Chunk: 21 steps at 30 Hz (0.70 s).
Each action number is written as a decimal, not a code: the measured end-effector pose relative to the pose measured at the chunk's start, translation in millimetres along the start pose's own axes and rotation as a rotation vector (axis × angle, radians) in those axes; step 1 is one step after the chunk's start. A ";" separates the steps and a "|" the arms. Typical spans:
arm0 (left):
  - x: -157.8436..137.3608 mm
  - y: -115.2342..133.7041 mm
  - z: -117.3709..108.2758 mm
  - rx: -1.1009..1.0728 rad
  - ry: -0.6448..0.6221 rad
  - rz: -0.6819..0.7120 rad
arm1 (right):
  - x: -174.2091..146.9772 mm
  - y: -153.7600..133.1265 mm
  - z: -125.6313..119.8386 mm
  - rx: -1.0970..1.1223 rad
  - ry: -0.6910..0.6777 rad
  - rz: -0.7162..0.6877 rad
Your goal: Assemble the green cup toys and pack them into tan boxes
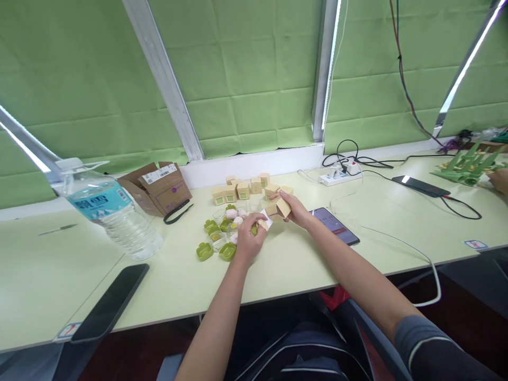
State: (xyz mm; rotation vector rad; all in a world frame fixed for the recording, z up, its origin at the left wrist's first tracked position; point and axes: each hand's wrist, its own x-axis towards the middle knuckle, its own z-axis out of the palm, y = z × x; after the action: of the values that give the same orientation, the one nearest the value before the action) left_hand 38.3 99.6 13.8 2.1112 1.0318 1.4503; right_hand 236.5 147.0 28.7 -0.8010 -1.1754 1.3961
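Tan card shows at the fingertips of the right hand [296, 209], which are drawn together around a small box [283, 208]. It is held at a tilt rather than square to the table edge; fingers cover part of it, so its long axis is hard to tell. Just to its left, and a little nearer the person's body, the left hand [252, 234] has its fingers curled narrow on a white slip [267, 218], perhaps paper. That side-by-side relation matters most: the slip lies between the left fingertips and the box, close to the box, though I cannot tell whether the two touch.

Beside the left hand, on its outer side, is a loose cluster of green cups [204, 252], clear cups [218, 242] and pale pinkish pieces [230, 214]; this hand is the nearer one to them. Beyond both hands, toward the wall, more tan boxes [219, 196] stand in an uneven group, the right hand reaching close to its right end.

Farther out, a lit phone [335, 225] lies beside the right forearm, with a power strip [340, 176] behind it. Well to the left are a brown carton [164, 193], a water bottle [115, 214] and a dark phone [111, 301] at the table's near edge.
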 end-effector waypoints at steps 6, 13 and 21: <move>2.2 3.4 -0.2 0.021 0.059 0.017 | -2.7 -3.5 5.7 0.059 0.039 0.035; 2.1 2.3 4.0 0.095 0.171 -0.008 | -0.2 -2.6 3.9 0.161 0.059 0.020; 3.4 -1.2 3.6 0.021 0.275 -0.150 | -0.4 -1.6 3.8 0.197 -0.006 0.046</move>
State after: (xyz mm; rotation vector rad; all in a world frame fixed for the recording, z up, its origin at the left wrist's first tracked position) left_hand 41.8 103.2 13.8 1.8374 1.2798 1.6907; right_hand 233.5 145.6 31.2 -0.6884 -1.0109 1.5261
